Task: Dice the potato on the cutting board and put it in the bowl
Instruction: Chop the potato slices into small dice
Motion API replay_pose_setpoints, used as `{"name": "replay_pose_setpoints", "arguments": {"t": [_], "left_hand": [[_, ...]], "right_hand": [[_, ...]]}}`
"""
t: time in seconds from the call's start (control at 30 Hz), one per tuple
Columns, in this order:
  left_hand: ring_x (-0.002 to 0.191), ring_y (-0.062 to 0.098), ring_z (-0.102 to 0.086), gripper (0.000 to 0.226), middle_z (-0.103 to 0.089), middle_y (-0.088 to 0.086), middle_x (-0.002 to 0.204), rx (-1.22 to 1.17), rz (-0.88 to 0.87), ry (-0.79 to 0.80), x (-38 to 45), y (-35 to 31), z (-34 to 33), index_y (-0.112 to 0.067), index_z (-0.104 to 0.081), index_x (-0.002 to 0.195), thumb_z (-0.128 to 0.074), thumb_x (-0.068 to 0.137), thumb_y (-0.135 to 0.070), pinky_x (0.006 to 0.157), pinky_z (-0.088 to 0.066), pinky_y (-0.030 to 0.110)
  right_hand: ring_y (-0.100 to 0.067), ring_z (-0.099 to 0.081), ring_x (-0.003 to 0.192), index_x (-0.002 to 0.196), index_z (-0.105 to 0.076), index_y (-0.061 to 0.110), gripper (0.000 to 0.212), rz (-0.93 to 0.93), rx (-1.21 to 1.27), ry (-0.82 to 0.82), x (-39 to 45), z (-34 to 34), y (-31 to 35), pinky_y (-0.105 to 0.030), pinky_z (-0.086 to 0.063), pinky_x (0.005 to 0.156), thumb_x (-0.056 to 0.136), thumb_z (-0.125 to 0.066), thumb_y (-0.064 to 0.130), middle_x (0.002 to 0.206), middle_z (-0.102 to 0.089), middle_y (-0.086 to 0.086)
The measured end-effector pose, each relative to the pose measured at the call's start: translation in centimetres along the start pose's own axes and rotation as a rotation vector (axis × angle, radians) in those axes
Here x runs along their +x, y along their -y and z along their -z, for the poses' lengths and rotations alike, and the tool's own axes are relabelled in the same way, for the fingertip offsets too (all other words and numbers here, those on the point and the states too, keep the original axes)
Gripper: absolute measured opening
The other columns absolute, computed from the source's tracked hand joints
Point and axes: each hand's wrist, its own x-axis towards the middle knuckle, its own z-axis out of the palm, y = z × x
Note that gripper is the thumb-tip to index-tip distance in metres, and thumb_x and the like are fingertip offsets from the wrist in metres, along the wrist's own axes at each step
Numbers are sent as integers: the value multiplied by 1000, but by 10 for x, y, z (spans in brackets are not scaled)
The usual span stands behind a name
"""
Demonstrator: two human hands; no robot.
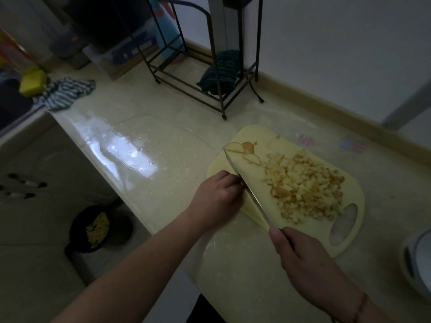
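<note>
Gleaming wet countertop w/ wire rack, cutting board by wall

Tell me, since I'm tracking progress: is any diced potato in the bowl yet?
Cannot tell; the diced potato lies piled on the cutting board, and no bowl clearly shows.

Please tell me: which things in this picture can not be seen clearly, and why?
- Left hand: fingertips hidden behind the knife blade, head view.
- Knife handle: covered by the right hand.
- White object at the right edge: cut off, so unidentifiable.
- Dark container on the floor: dim; yellowish contents unclear.
- Items behind the wire rack: dark and blurred.
</note>
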Motion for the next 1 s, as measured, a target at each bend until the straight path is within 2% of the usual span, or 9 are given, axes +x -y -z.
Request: {"name": "replay_pose_setpoints", "arguments": {"t": [0.27,0.4,0.5,0.6,0.67,0.77,0.83,0.9,1.0], "left_hand": [[83,25,-59,11,-69,5,92,-38,26,9,-2,2,-3,-8,-77,94,-73,83,-9,63,-52,36],[85,26,-61,15,-69,6,96,-41,9,17,-3,3,-3,-7,-77,97,-69,86,-12,64,-53,36],[84,29,-62,17,-69,8,95,-35,17,18,-2,3,-1,-5,-76,98,-64,89,-12,65,-54,38],[82,33,-62,13,-68,12,91,-51,86,-22,1,7,1,-2,-75,95,-67,87,-7,64,-54,42],[81,32,-63,17,-68,12,89,-35,92,-24,3,9,4,-2,-76,92,-62,88,-11,64,-54,41],[78,30,-62,21,-67,11,84,-31,79,-64,2,6,6,-2,-76,86,-59,90,-14,61,-54,37],[77,30,-62,20,-66,10,82,-28,90,-91,1,4,4,-2,-75,84,-60,90,-13,61,-52,37],[77,29,-61,17,-66,9,82,-23,105,-101,0,4,2,-3,-75,82,-62,88,-12,62,-51,36],[79,28,-62,14,-67,9,84,-21,106,-72,-1,4,2,-3,-75,84,-65,87,-11,63,-51,36]], "right_hand": [[-5,-57,62,64,-49,18,54,-33,-38,60,-13,10,-9,-19,-40,60,79,-27,65,63,-62,18],[-6,-52,57,62,-47,19,55,-7,-87,64,8,7,-9,-20,-36,57,82,-25,65,54,-54,5],[-8,-45,56,60,-42,19,49,51,-132,75,36,-1,-2,-28,-32,59,96,-33,50,56,-46,4],[-7,-44,55,60,-42,19,47,123,-175,88,55,-5,6,-23,-30,53,100,-37,42,56,-46,4],[-9,-43,53,61,-45,15,49,131,-177,106,58,3,4,-22,-30,52,101,-36,41,56,-46,4],[-10,-43,51,66,-49,5,55,97,-143,119,50,18,-4,-29,-34,56,98,-33,46,56,-48,-2],[-9,-43,50,63,-48,9,54,92,-174,101,43,18,-7,-26,-34,55,96,-32,49,55,-49,-2],[-8,-40,49,58,-42,16,50,100,-206,77,42,11,-5,-20,-30,51,99,-35,43,53,-43,3],[-7,-38,50,56,-37,20,49,112,-235,71,50,3,4,-19,-27,49,102,-34,39,52,-39,6]]}}
